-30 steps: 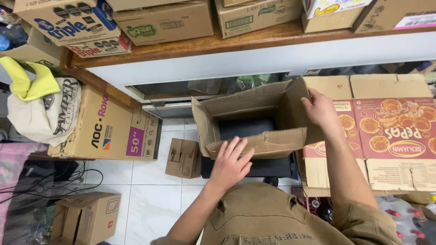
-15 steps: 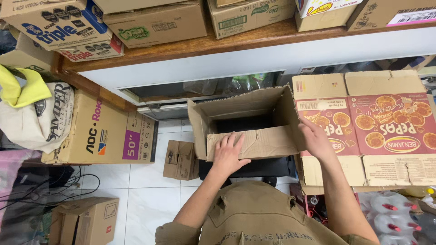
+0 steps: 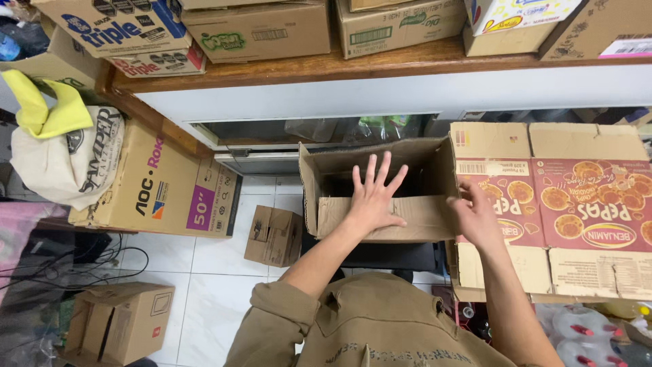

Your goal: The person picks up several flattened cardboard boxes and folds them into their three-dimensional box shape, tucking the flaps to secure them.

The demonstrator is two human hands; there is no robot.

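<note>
Hands work at an open brown carton straight ahead, resting on something dark below. Left hand lies flat on the near flap, fingers spread wide, gripping nothing. Right hand curls around the carton's right corner, closed on the cardboard edge. Pressing the flap evenly with the palm while the other hand steadies the corner should keep the fold square, I judge. Beside it right, a flattened red-printed box with round snack pictures. Left, a small brown box on white tiles, then a large brown box with a purple patch. Farther up, printed cartons line a wooden shelf.
</note>
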